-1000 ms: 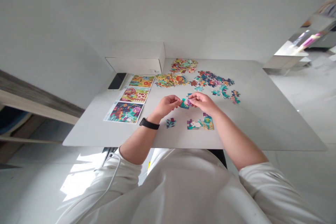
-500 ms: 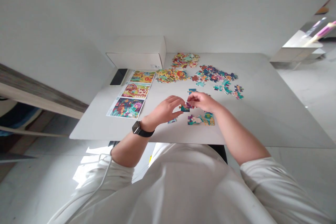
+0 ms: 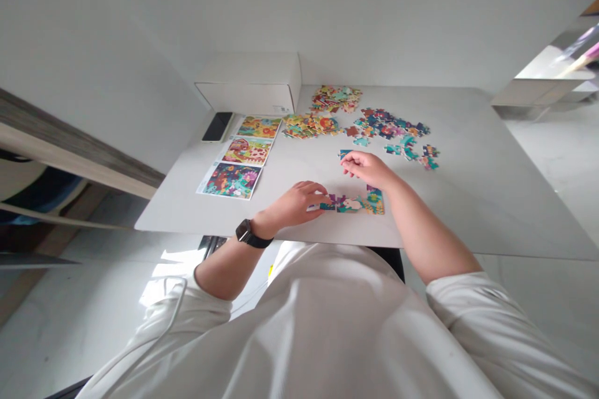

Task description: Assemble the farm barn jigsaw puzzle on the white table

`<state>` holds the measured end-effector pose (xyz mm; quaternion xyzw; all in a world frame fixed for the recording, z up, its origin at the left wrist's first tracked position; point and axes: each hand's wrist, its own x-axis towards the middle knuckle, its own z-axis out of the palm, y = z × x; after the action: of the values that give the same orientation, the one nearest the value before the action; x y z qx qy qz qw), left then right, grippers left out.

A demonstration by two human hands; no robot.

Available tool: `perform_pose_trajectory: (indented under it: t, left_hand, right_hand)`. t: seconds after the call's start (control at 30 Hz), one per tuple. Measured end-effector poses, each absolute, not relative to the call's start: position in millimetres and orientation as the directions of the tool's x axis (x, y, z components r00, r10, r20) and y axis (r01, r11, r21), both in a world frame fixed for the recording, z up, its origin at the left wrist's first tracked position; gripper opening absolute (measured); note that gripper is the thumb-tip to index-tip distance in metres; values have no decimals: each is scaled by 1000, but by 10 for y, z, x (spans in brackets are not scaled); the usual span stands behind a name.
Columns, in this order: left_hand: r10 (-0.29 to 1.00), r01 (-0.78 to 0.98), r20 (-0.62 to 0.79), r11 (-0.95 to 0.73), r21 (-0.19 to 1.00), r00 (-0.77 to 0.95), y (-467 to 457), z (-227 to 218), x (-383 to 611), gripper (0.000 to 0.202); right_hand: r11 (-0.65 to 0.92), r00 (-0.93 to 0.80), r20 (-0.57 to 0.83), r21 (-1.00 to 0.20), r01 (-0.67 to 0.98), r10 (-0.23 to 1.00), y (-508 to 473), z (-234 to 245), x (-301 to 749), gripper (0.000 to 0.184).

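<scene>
My left hand (image 3: 302, 204), a black watch on its wrist, rests near the table's front edge. Its thumb and fingers close around the left end of some purple and teal puzzle pieces (image 3: 330, 203). These lie against a joined strip with a white animal (image 3: 352, 204) and an orange-and-green corner (image 3: 374, 199). Above the strip, my right hand (image 3: 365, 168) hovers with half-curled, slightly parted fingers. Nothing shows between them. A blue puzzle piece (image 3: 346, 153) lies just beyond its fingertips, partly covered.
Loose puzzle pieces form a dark pile (image 3: 388, 124), a yellow pile (image 3: 309, 126) and a far pile (image 3: 336, 98). To the left are a picture sheet (image 3: 234, 181), a phone (image 3: 218, 127) and a white box (image 3: 248, 96). Teal pieces (image 3: 408, 148) lie at right.
My left hand has brought the purple and teal pieces down beside the white-animal strip. My right hand has parted from them and moved up and right. The view has shifted slightly.
</scene>
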<state>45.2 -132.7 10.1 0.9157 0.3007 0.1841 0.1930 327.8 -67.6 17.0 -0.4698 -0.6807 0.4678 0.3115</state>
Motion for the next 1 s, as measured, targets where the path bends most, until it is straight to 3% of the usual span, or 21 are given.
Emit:
perform_pose_trajectory:
  t: [0.37, 0.83, 1.0]
  left_hand:
    - [597, 489, 163, -760, 429, 785, -1287, 19, 493, 30]
    - [526, 451, 195, -831, 327, 828, -1269, 60, 464, 31]
    - [584, 488, 235, -795, 360, 777, -1280, 100, 370, 31]
  right_hand:
    - [124, -397, -27, -929, 349, 917, -671, 114, 3221, 23]
    - [155, -409, -7, -919, 363, 913, -619, 1, 3254, 27]
    - [190, -415, 5, -894, 406, 910, -649, 52, 3270, 25]
